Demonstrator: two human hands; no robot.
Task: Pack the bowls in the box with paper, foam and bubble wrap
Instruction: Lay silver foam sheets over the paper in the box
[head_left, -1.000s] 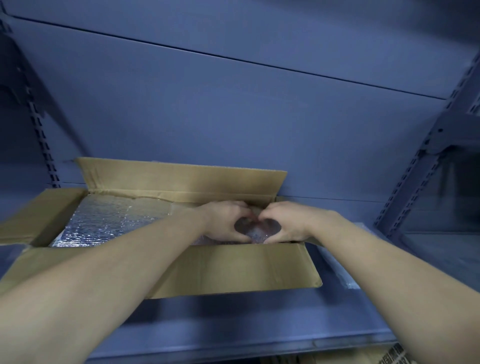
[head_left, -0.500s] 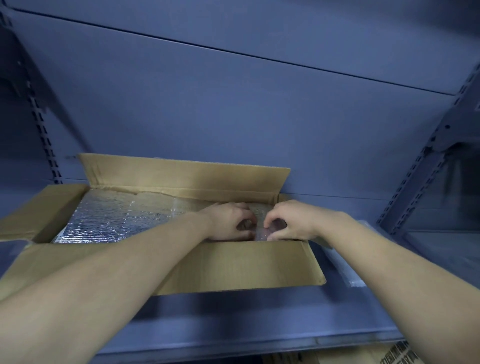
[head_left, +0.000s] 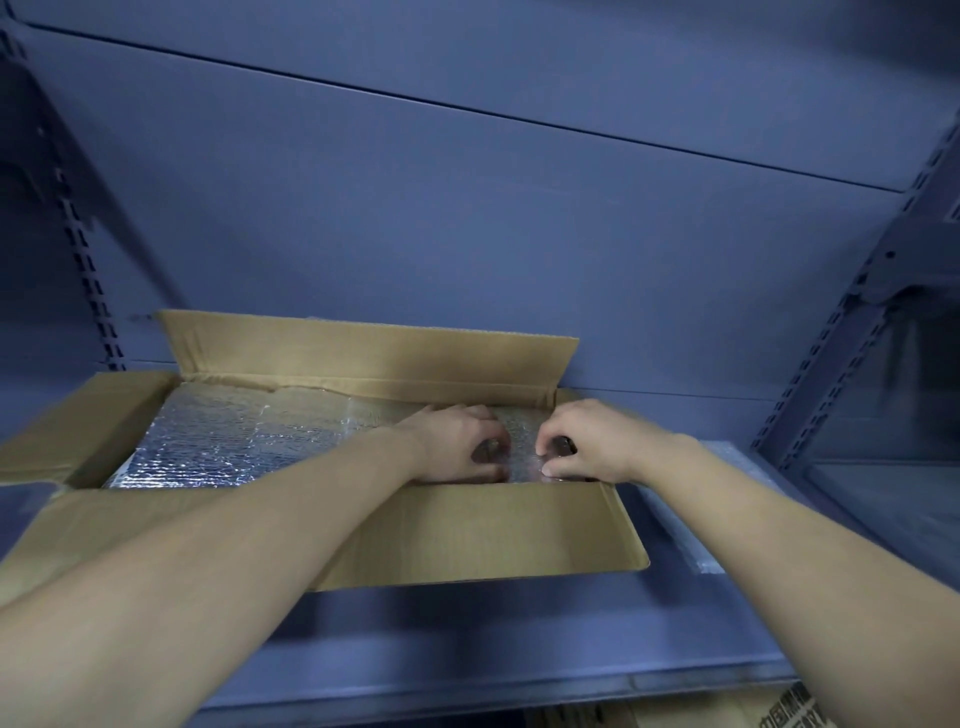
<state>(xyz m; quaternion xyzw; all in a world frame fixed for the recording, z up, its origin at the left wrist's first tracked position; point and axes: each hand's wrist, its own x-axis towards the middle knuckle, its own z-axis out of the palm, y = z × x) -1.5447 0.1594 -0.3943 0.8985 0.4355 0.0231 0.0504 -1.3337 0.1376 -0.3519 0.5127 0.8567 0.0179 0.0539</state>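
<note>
Box rim (head_left: 493, 525) hems left hand (head_left: 452, 441) and right hand (head_left: 592, 441), seemingly pinching bubble wrap (head_left: 522, 453).

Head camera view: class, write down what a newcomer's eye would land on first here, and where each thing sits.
The open cardboard box on the blue shelf draws the eye first, its inside lined with shiny silver bubble wrap. At its right end the left hand and right hand, side by side, grip a bubble-wrapped bundle; what is inside it cannot be told.
</note>
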